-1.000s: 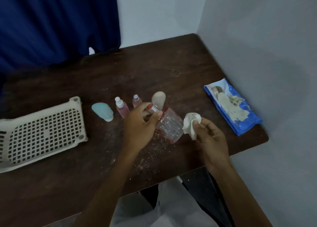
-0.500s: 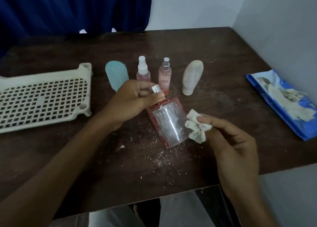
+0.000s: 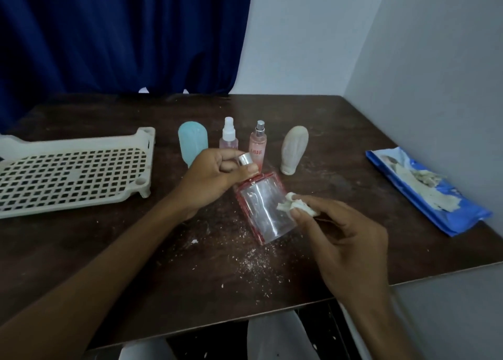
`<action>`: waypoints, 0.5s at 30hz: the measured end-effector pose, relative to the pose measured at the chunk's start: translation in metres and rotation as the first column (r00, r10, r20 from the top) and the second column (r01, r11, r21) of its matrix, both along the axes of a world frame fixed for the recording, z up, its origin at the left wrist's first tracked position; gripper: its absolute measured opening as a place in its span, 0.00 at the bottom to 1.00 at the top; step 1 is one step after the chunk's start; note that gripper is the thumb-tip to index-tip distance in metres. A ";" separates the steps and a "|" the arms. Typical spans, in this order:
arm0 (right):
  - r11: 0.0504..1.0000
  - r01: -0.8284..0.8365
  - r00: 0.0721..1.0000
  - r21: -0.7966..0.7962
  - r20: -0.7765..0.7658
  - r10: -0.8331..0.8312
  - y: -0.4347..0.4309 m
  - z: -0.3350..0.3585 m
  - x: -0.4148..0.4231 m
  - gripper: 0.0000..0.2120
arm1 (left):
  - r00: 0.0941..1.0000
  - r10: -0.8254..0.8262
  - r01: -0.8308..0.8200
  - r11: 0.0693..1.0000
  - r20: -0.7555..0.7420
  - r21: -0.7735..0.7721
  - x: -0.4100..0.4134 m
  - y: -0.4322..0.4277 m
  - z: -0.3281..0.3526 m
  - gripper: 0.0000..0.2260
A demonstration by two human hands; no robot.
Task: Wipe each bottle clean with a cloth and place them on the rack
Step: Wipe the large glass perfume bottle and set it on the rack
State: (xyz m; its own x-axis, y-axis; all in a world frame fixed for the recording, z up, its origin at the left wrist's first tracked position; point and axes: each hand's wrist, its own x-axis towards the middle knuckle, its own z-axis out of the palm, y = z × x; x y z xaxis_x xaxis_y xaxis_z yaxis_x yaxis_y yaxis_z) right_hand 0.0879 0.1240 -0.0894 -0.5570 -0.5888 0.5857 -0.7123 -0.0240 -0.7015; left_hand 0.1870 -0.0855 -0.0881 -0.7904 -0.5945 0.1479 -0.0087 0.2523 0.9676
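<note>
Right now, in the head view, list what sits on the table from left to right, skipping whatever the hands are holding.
Rack → light blue bottle → white-capped spray bottle → pink spray bottle → beige bottle → blue wipes pack.

I see a clear bottle [image 3: 261, 212] edged red, its silver cap [image 3: 245, 159], a white cloth [image 3: 288, 204], a cream rack [image 3: 79, 143] with a square grid, a pale blue bottle [image 3: 192, 142], a white-topped pink bottle [image 3: 228, 143], a silver-topped pink bottle [image 3: 257, 148], a beige bottle [image 3: 294, 147], a blue packet [image 3: 460, 210] patched white, and a dark brown counter [image 3: 326, 131] flecked white.
</note>
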 end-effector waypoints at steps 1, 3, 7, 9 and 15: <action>1.000 -0.004 1.000 0.002 -0.001 0.004 -0.003 0.002 0.001 0.12 | 1.000 0.011 -0.011 1.000 -0.020 0.006 0.001 0.001 -0.002 0.10; 1.000 -0.028 0.999 0.009 0.028 0.028 -0.009 0.006 0.004 0.12 | 0.998 0.032 -0.031 0.999 -0.055 0.023 0.002 0.002 -0.006 0.10; 1.000 -0.021 0.996 0.000 -0.085 0.021 -0.026 0.008 0.007 0.09 | 0.990 0.047 -0.036 0.996 -0.134 0.082 0.001 0.005 -0.012 0.12; 0.999 -0.035 0.991 0.001 -0.132 0.035 -0.034 0.010 0.008 0.10 | 0.985 0.038 -0.021 0.994 -0.171 0.105 0.000 0.006 -0.013 0.13; 0.996 -0.042 0.963 0.078 -0.262 0.061 -0.047 0.007 0.019 0.11 | 0.973 0.041 -0.021 0.996 -0.226 0.090 -0.002 0.009 -0.017 0.12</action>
State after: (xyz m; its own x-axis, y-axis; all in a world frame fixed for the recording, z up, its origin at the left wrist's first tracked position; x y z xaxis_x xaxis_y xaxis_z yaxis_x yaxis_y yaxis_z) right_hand 0.1068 0.0766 -0.0827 -0.3562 -0.6581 0.6633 -0.8714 -0.0223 -0.4900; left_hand 0.1850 -0.0762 -0.1046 -0.7230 -0.6366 0.2683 0.2072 0.1707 0.9633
